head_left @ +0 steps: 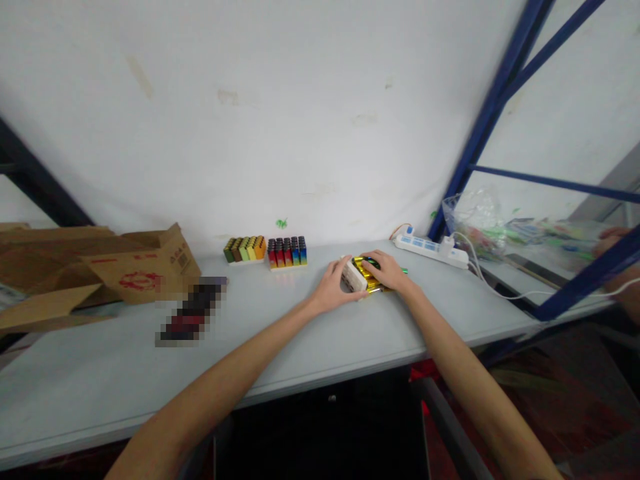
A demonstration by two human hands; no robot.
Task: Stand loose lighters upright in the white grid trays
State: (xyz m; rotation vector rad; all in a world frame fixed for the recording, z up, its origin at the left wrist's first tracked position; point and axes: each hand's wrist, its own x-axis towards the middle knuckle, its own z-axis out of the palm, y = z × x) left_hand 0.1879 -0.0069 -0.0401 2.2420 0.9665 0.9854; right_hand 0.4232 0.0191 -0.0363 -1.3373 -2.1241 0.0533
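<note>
White tray [355,277], left fingers [336,268] clasping it wide, right fingers [379,257] curled on gold pieces [373,285], table edge [330,377] apart

Pale wall [320,133] is filling most of the background. Tan, tape-like patches [139,77] are marking it at upper left and centre; small green marks [281,224] are showing low down. Light grey bench [290,333] is running along the wall, its front edge appearing slightly tilted. At right, blue frame post [480,143] is leaning in view, a diagonal brace [550,53] and a thin rail [545,181] branching from it; a pale surface is continuing beyond. At left, dark upright [40,173] is slanting toward the bench. Space beneath [320,433] is reading near-black, with reddish areas lower right; detail is staying unclear. Light is falling soft and even.
</note>
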